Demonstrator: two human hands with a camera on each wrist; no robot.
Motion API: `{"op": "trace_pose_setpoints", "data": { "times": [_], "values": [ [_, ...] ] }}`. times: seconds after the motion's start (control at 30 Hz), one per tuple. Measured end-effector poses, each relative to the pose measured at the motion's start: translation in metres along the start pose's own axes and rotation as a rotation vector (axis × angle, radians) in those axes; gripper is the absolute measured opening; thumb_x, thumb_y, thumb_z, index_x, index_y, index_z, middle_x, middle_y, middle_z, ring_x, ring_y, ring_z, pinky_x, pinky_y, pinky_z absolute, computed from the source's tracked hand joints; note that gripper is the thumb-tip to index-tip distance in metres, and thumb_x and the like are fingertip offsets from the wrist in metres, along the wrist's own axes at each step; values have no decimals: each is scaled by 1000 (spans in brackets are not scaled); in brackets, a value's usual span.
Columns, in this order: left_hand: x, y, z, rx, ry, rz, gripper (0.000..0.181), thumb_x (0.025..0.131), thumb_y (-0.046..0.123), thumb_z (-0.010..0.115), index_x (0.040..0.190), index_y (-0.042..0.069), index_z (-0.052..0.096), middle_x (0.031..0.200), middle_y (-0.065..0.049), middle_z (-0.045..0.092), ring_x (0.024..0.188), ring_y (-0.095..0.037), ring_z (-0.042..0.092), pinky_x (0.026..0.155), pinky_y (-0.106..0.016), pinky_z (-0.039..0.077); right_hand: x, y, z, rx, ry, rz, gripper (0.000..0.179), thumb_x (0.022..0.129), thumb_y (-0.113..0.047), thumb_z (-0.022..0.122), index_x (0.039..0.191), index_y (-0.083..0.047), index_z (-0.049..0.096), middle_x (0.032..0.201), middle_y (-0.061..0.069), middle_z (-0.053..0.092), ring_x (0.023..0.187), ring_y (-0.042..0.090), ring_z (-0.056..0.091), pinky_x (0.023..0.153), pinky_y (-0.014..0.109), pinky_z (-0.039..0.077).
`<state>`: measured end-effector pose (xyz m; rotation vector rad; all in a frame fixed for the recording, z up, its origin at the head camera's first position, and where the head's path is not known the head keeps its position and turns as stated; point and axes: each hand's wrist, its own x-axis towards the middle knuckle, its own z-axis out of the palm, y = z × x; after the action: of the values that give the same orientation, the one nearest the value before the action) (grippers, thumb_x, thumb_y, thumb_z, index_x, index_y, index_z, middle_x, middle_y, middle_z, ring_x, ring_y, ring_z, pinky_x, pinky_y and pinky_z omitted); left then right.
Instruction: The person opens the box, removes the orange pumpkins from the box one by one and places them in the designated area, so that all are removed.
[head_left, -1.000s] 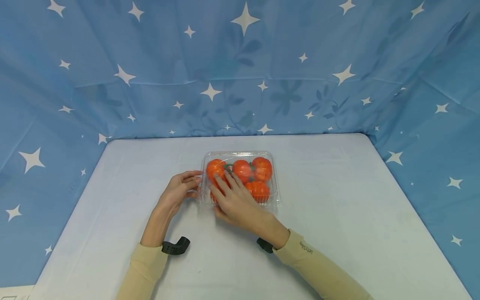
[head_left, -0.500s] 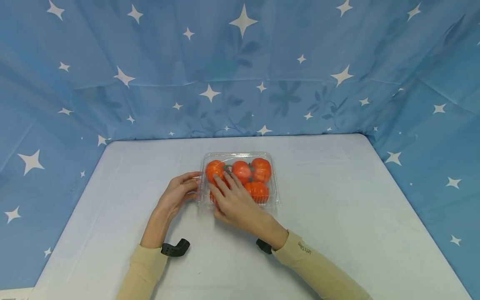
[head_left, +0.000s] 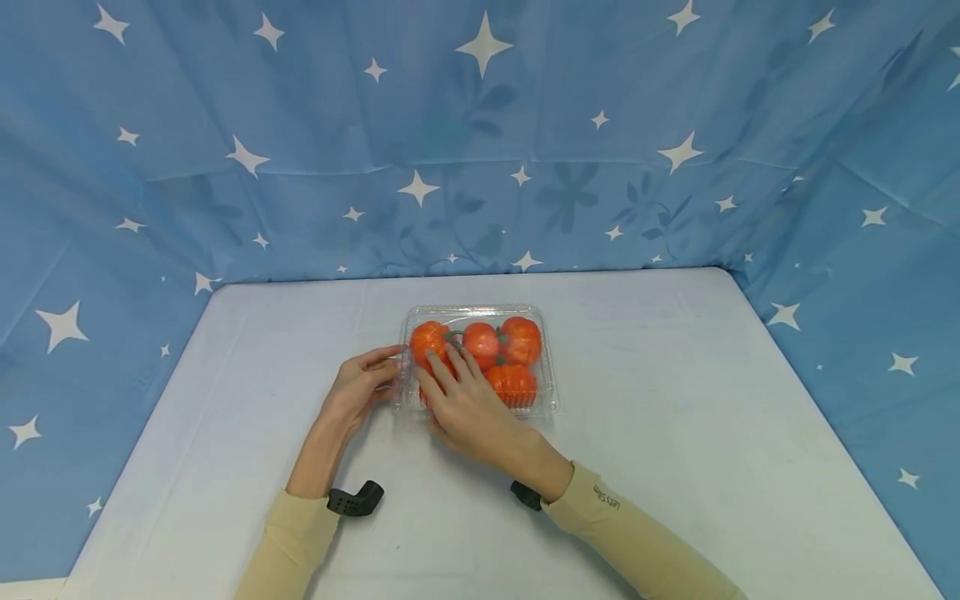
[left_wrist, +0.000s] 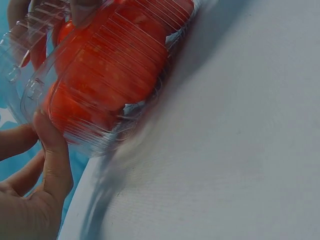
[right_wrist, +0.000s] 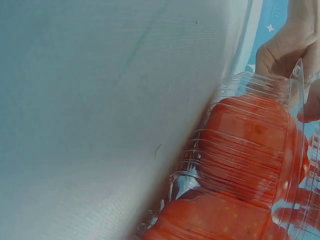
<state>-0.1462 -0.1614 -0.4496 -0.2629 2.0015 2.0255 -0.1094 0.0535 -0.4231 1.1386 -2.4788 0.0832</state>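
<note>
A clear plastic clamshell box (head_left: 550, 379) holds several large, ribbed, orange-red tomatoes (head_left: 512, 386) with green stems. Its lid lies over them. At the left end, my left hand (head_left: 358, 390) pinches the rim between thumb and fingers; the left wrist view shows its thumb (left_wrist: 52, 150) right at the box corner. My right hand (head_left: 472, 412) reaches across the front left of the box, with its fingers spread on the lid. In the left wrist view, the right fingers (left_wrist: 37, 50) show through the clear plastic. The right hand covers part of the front-left tomato.
The box stands on a white-covered table (head_left: 675, 417), toward the back and middle. Behind and beside the table hangs a blue curtain (head_left: 315, 200) with white stars. Black wrist mounts (head_left: 356, 498) stick out at the light sleeves (head_left: 292, 533).
</note>
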Motion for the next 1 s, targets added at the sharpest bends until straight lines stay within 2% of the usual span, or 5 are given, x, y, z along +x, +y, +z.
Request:
{"op": "trace_pose_setpoints", "data": {
  "times": [0.23,0.53,1.0],
  "values": [
    [0,1,1,17,41,11,42,102,8,59,142,-1,57,102,4,62,82,-6,57,66,-19,52,1,1,0,16,-12,-7,65,86,-30,82,138,-2,55,144,22,58,132,46,56,114,57,42],
    [0,1,5,116,64,69,41,100,4,58,140,-1,60,124,-16,53,74,-9,56,61,-19,52,-8,7,-2,41,-63,-11,72,86,-33,83,145,-6,52,148,19,55,138,45,51,115,55,42],
    [0,1,3,122,44,90,44,99,1,56,143,-2,57,124,-18,52,72,-7,54,61,-20,53,-28,26,-10,84,-38,14,75,83,-23,86,150,-15,51,153,16,52,138,46,49,116,54,42]
  ]
}}
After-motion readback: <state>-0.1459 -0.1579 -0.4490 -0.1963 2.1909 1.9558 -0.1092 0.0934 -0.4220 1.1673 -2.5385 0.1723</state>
